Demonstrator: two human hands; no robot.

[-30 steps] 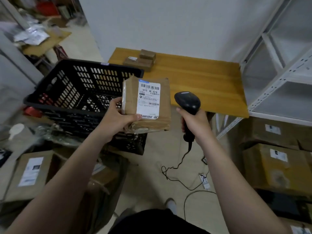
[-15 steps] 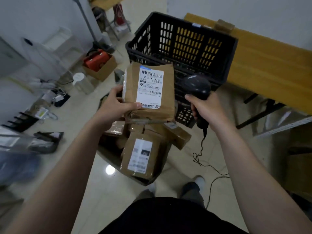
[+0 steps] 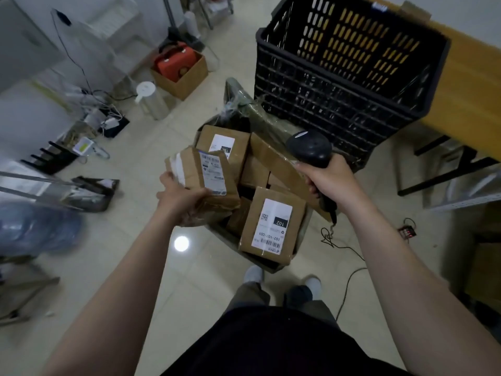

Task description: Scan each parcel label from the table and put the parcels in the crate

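Over the carton [image 3: 271, 161], parcel [image 3: 206, 183] gripped by left fingers [image 3: 167, 177]

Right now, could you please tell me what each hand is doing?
Left hand: holding a brown parcel.
Right hand: gripping the black scanner.

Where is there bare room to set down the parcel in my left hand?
The black crate shows no parcels inside: roomy. Bare floor tiles lie left of the cardboard box. Crowded: that box, under the parcel in your left hand, is packed with labelled parcels; cables clutter the floor far left.
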